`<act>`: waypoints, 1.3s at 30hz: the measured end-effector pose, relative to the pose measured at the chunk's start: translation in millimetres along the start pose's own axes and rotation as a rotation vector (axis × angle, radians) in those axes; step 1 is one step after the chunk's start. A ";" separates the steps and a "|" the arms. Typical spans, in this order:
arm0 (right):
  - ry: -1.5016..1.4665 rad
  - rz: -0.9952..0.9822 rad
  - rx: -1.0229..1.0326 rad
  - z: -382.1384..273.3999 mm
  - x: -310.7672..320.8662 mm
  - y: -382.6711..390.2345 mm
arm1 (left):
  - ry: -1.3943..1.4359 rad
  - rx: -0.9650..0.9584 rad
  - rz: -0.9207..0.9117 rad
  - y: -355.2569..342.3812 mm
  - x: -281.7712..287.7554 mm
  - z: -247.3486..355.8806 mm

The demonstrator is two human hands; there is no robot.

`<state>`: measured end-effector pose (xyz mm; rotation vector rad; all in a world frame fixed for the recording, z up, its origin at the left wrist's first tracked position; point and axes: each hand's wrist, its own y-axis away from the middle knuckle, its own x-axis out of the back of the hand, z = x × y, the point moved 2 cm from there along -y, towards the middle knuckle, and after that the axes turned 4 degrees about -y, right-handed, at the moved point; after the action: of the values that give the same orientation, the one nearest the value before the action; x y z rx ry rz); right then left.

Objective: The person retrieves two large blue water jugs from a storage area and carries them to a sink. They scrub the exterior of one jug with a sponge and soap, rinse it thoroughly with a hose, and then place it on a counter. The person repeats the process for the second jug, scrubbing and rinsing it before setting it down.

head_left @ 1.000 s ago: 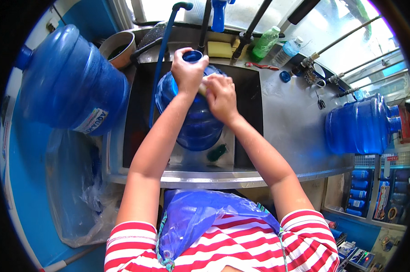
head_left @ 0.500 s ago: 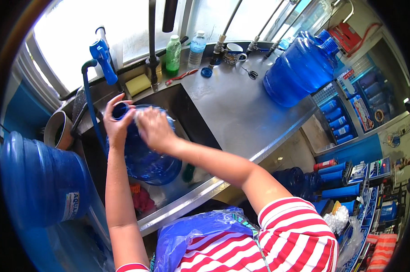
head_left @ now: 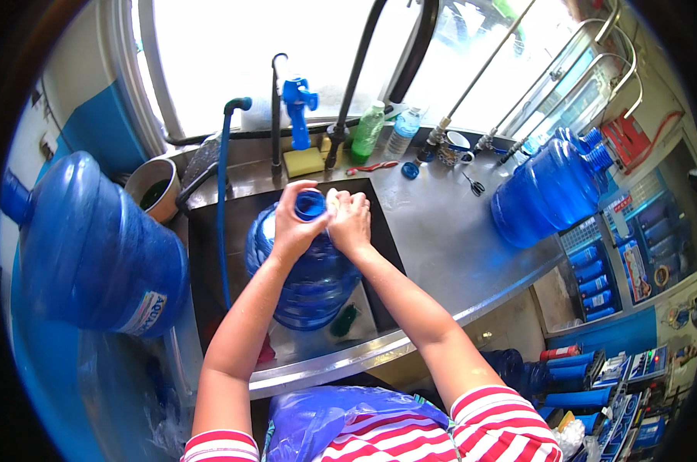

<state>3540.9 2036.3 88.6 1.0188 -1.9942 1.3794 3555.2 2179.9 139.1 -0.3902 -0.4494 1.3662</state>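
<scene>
A blue water jug (head_left: 310, 289) stands in the dark-walled sink (head_left: 385, 223), its open mouth turned up toward me. My left hand (head_left: 293, 229) is wrapped round the jug's neck from the left, thumb and fingers curved about the rim. On the neck's right side my right hand (head_left: 350, 223) presses with curled fingers against the jug's shoulder. Whatever lies under those fingers is hidden. A dark green brush or pad (head_left: 344, 320) lies on the sink floor beside the jug, and something red (head_left: 267, 350) shows partly behind my left forearm.
Another blue jug (head_left: 102, 246) leans large at the left; more blue jugs (head_left: 544, 189) stand on the steel counter (head_left: 448, 239). Along the back are a yellow sponge (head_left: 304, 162), a green bottle (head_left: 367, 132), a blue tap (head_left: 297, 112), a mug (head_left: 456, 148) and a blue hose (head_left: 223, 208).
The view has swung, so the scene sits further right. My right hand, blurred by quick motion over the jug's top before, now rests beside the neck. My left hand keeps its hold there.
</scene>
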 end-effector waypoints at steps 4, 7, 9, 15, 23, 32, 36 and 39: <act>-0.453 -0.185 0.367 -68.5 44.8 44.6 | 0.190 0.113 -0.053 -19.6 51.0 -25.4; -0.430 -0.101 0.276 -27.3 23.2 10.7 | -0.150 0.071 0.326 -2.0 20.1 -22.6; -0.183 -0.048 0.050 -7.8 9.2 -4.3 | -0.055 -0.120 0.108 -0.5 11.9 -5.9; -0.493 -0.064 0.350 -54.0 19.9 25.3 | -0.266 0.145 0.491 -2.5 24.1 -10.9; -0.479 -0.111 0.423 -72.4 23.0 46.2 | -0.295 0.176 0.451 -6.4 33.1 -7.2; -0.467 -0.052 0.436 -85.6 27.1 56.0 | -0.385 0.223 0.557 -3.2 34.0 -15.6; -0.255 0.029 0.085 -13.7 8.1 3.8 | -0.254 -0.042 0.307 13.5 11.8 -6.1; -0.236 -0.033 0.291 -80.3 21.5 44.0 | -0.129 0.149 0.267 -6.6 48.2 -28.6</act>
<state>3492.0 2113.9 109.1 1.3941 -1.9643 1.6295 3582.5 2226.1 121.9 -0.2463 -0.4082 1.6801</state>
